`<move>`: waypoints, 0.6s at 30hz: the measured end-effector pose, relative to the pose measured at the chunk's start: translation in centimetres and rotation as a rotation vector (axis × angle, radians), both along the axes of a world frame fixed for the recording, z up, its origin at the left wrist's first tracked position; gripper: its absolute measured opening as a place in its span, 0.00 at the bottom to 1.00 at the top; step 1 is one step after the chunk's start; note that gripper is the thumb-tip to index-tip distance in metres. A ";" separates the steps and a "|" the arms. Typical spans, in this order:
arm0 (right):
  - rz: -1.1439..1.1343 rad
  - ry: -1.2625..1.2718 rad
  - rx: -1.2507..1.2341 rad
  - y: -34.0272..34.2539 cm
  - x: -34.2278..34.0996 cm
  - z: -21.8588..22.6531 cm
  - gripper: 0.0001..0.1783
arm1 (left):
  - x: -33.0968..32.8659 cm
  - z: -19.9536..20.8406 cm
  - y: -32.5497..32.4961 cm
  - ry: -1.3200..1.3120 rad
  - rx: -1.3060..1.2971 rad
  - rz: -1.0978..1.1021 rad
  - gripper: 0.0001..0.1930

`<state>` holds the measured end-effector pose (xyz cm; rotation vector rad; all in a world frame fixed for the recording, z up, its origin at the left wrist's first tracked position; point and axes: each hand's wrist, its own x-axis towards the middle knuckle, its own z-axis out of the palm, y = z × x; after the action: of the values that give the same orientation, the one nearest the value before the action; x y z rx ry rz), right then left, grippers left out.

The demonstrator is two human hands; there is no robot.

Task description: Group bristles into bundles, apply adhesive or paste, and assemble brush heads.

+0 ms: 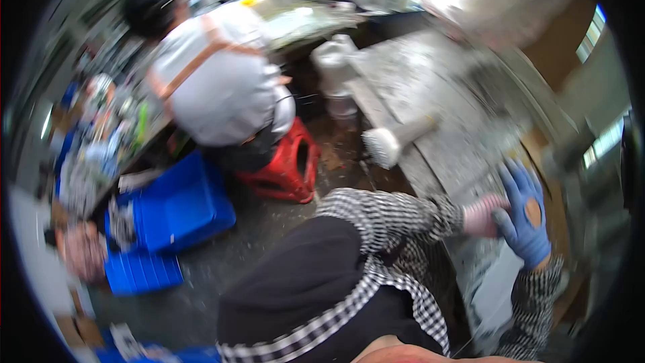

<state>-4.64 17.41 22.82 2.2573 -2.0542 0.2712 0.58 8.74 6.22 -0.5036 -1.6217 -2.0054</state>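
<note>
My right hand (527, 218), in a blue glove with a round hole over its back, is held above the grey worktable (430, 74). Its fingers stretch out and the thumb stands apart. My left hand (482, 216), in a pale pink glove, meets the right one near its thumb. The left fingers are hidden behind the blue glove, so their grip does not show. Below my hands a pale flat sheet (494, 296) lies on the table. Farther left, a white cylinder with a rough, bristly-looking end (383, 146) lies across the table edge.
A person in a white top (215, 81) sits on a red plastic stool (295, 168) at a cluttered bench. Blue crates (181, 208) stand on the floor at left. White tubs (334, 60) stand beside my table. A large pale bag-like shape (504, 0) hangs at upper right.
</note>
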 end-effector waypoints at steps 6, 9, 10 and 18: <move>-0.346 -0.466 0.470 -0.9 -1.2 -1.2 0.52 | -0.2 -1.2 -0.4 -0.027 -0.123 0.128 0.23; -0.163 -0.680 -0.436 1.6 -2.2 -3.2 0.57 | -0.6 -2.4 0.0 -0.220 0.109 0.114 0.22; -0.187 -0.689 -0.430 2.7 -2.1 -4.6 0.57 | 0.7 0.5 0.2 -0.236 0.119 0.097 0.22; -0.724 -1.032 -0.376 2.5 1.5 -22.3 0.33 | 0.5 -6.4 -1.5 -0.531 0.069 -0.136 0.35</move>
<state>-3.14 19.89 0.49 1.0585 -2.6836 1.8112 1.13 7.23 -0.19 -0.0498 -1.8431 -2.4315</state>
